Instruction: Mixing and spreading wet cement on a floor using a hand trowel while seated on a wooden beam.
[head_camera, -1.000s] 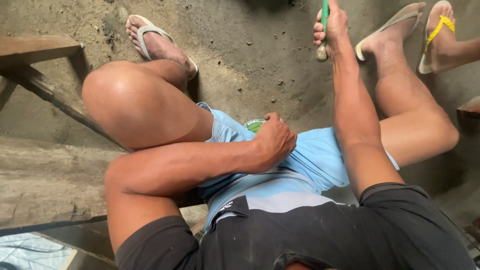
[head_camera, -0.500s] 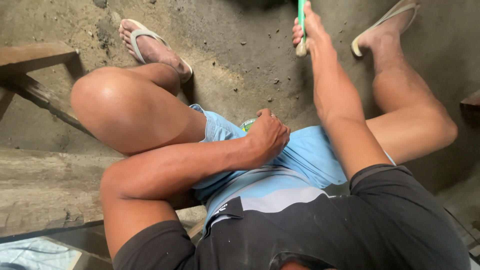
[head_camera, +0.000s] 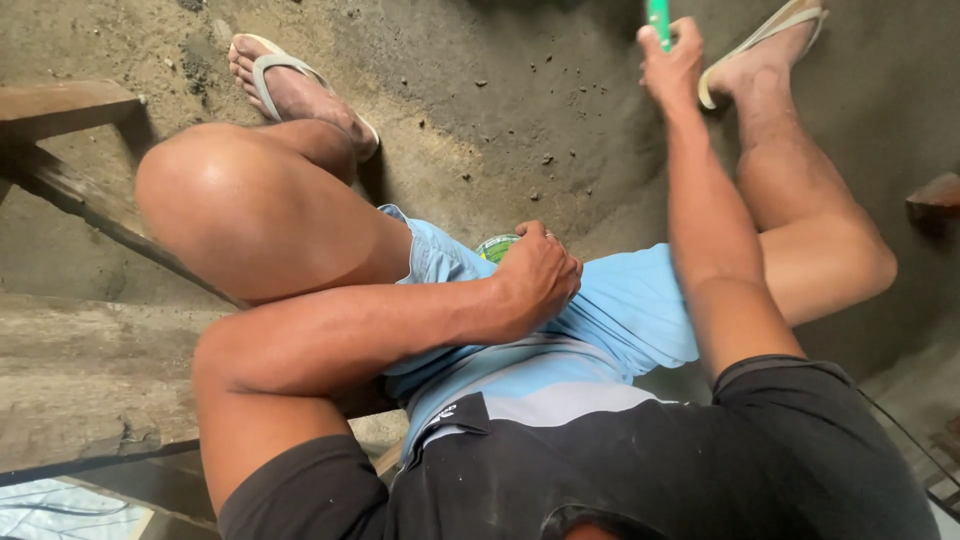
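I sit on a low wooden bench (head_camera: 80, 370) in light blue shorts, knees spread over a dirt floor. My left hand (head_camera: 540, 275) rests in my lap, fingers curled around a small round green-and-white container (head_camera: 497, 247), mostly hidden by the hand. My right hand (head_camera: 672, 55) is stretched forward near the top edge, gripping a thin green handle (head_camera: 658, 20) whose upper part runs out of view. The right hand is beside my right foot in a flip-flop (head_camera: 760, 45).
My left foot in a grey flip-flop (head_camera: 295, 85) is planted on the sandy ground (head_camera: 500, 110). Wooden beams (head_camera: 60, 150) lie at the left. Another wooden piece (head_camera: 935, 195) pokes in at the right edge. A pale patterned sheet (head_camera: 60, 510) shows bottom left.
My right hand swung left with the green handle, then back right; its wooden end no longer shows below the fist. A second person's foot in a yellow-strapped sandal left the view. The left hand stayed put.
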